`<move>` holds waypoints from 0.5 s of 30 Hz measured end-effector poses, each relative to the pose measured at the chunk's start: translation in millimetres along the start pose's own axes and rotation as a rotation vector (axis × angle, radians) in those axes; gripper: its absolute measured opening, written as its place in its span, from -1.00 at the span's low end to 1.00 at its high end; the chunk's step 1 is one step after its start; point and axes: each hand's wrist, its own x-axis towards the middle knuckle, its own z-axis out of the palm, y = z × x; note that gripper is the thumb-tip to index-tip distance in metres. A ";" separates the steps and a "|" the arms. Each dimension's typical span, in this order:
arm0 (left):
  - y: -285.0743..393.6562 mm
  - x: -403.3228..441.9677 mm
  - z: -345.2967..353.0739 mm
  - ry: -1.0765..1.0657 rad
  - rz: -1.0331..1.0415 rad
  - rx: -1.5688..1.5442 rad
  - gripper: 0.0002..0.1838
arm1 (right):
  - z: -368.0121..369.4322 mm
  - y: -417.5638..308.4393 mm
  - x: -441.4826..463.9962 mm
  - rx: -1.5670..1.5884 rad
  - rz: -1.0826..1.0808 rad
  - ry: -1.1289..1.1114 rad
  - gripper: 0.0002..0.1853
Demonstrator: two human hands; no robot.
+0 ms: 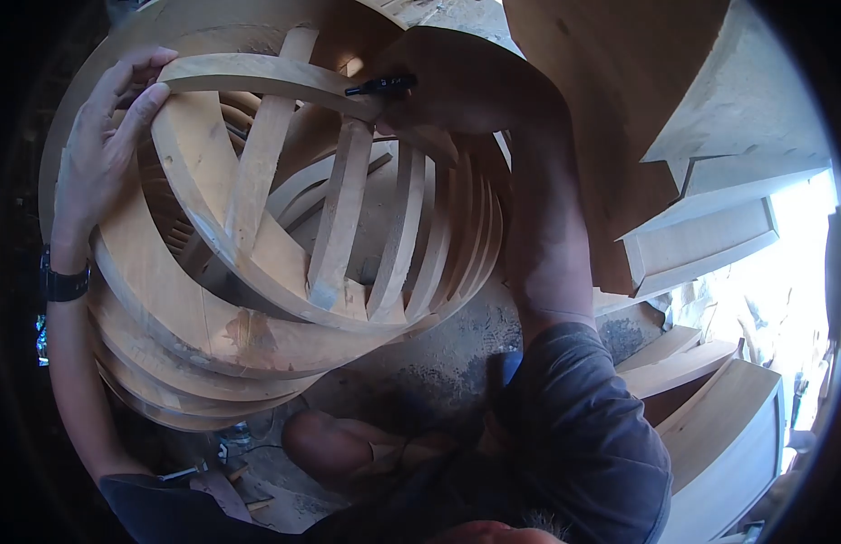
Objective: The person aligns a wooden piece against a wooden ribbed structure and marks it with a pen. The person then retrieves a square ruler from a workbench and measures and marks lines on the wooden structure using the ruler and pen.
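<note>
My left hand (121,122) pinches the left end of a curved wooden strip (257,72) between thumb and fingers. The strip lies across the top of a round wooden frame (203,317) made of curved rings joined by slats. Over the strip's right end is my right hand (407,95), closed around a black pen-like tool (381,85) whose tip points left at the strip. Just below, a wooden slat (340,208) runs down to the front ring. My right palm and some fingers are in shadow.
A large curved wooden piece (611,118) stands at the upper right, beside pale panels (701,245). More curved wooden parts (724,426) are at the lower right. My bent knee (325,444) is below the frame, above a dusty floor (447,358). Small items lie at the lower left.
</note>
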 end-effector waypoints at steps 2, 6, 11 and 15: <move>1.3 1.0 0.4 0.002 -0.032 -0.016 -0.65 | 1.4 0.7 -1.4 -0.012 -0.035 0.055 -0.69; -1.2 0.8 3.7 -0.012 -0.071 -0.118 -0.65 | -10.7 -14.2 -12.6 0.037 0.098 -0.014 -0.67; 1.4 0.7 0.9 -0.021 -0.061 -0.149 -0.65 | 6.3 9.5 2.0 0.004 -0.032 0.100 -0.62; 13.7 0.0 0.0 0.007 -0.084 -0.197 -0.67 | -5.1 2.5 -1.0 0.075 0.013 -0.010 -0.57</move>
